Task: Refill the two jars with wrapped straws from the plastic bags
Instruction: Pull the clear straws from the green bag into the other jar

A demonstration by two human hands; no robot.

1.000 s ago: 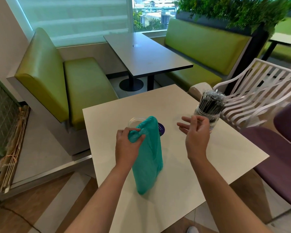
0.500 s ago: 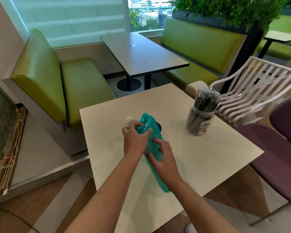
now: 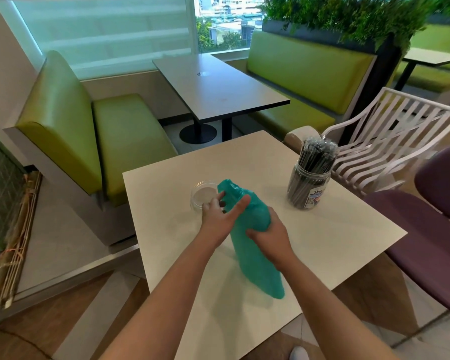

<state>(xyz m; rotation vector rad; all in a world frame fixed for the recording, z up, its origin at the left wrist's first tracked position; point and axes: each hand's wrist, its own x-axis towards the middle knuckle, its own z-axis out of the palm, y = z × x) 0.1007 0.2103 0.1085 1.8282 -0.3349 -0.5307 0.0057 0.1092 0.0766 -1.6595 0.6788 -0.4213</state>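
A long teal plastic bag [image 3: 255, 245] stands tilted on the white table [image 3: 335, 242], its lower end near the front edge. My right hand [image 3: 269, 233] grips the bag round its middle. My left hand [image 3: 218, 216] holds the bag's upper part, thumb stretched across it and fingers at its left side. An empty clear jar [image 3: 202, 197] stands just left of the bag's top, partly hidden by my left hand. A second clear jar [image 3: 308, 188], packed with dark wrapped straws, stands at the table's right rear.
A white slatted chair [image 3: 390, 141] and a purple chair [image 3: 431, 229] stand at the table's right. Green benches [image 3: 94, 141] and a grey table [image 3: 218, 92] lie beyond. The table's front edge is close to my forearms.
My right hand came from beside the filled jar to the bag and now grips its middle. My left hand has loosened from the bunched top to a flatter hold. The bag leans more.
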